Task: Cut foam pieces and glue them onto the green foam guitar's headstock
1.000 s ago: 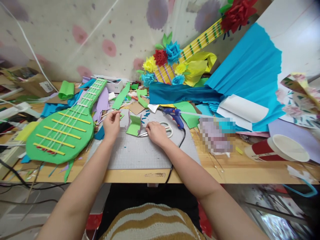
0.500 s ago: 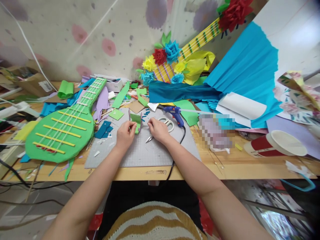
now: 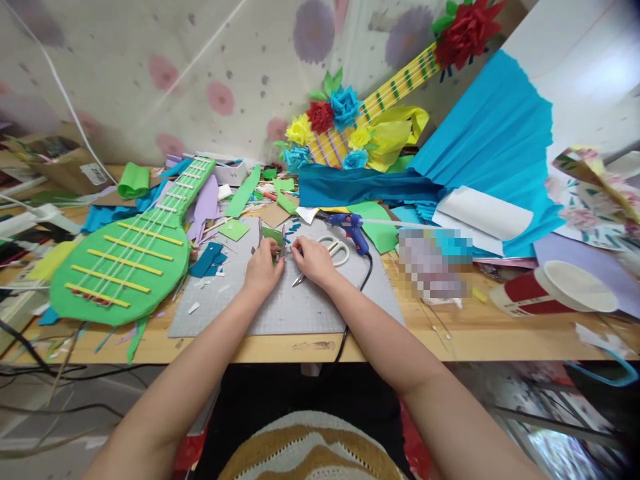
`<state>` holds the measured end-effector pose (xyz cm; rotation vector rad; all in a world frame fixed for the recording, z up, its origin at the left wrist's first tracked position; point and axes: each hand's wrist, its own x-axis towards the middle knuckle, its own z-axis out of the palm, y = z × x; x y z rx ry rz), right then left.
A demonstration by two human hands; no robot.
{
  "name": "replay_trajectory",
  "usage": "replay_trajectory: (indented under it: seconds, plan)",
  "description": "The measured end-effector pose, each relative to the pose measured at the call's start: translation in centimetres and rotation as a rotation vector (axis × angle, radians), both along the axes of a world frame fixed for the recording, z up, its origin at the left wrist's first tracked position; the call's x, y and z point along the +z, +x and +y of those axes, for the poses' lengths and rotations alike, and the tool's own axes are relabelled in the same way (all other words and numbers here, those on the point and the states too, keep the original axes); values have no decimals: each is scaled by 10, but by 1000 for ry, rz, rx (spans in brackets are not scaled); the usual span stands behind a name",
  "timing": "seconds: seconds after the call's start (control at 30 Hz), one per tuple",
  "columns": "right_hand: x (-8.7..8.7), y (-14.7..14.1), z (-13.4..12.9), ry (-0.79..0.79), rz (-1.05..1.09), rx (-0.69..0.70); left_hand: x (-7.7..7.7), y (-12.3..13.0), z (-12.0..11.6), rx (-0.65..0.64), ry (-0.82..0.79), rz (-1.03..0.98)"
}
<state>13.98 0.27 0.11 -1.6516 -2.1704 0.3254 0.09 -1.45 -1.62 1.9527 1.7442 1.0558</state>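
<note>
My left hand (image 3: pixel 264 267) is closed on a small green paper piece with purple edges (image 3: pixel 273 233), which stands up from the grey cutting mat (image 3: pixel 300 313); the fingers cover its lower part. Just to the right, my right hand (image 3: pixel 314 259) has its fingertips pinched together near the piece, and what is in them is too small to make out. White-handled scissors (image 3: pixel 341 251) lie partly under my right hand, blades pointing toward me. Small dark blue strips (image 3: pixel 291 230) lie behind the fingers.
A blue glue gun (image 3: pixel 356 235) rests right of the scissors, its cord running off the front edge. On the left lies a green paper lute (image 3: pixel 120 267). Blue crepe paper (image 3: pixel 485 153), a paper cup (image 3: pixel 555 288) and a flowered yellow guitar (image 3: pixel 400 87) stand around; blue scraps (image 3: pixel 207 259) litter the mat.
My left hand has moved right and turned, its fingers now wrapping more over the green piece. The right hand has barely shifted, its fingertips staying close together.
</note>
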Motion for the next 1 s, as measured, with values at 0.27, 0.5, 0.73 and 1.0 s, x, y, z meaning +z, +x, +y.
replay_trajectory:
  seconds: [0.27, 0.5, 0.73, 1.0]
  plan:
    - [-1, -5, 3, -31, 28, 12, 2, -5, 5, 39, -45, -171]
    - [-1, -6, 4, -65, 112, 65, -7, -9, 14, 10, -9, -256]
    - [2, -5, 3, -91, 123, 14, -2, -9, 16, 10, 28, -226]
    - [-4, -4, 6, -96, 207, -34, 1, -10, 10, -40, 11, -166]
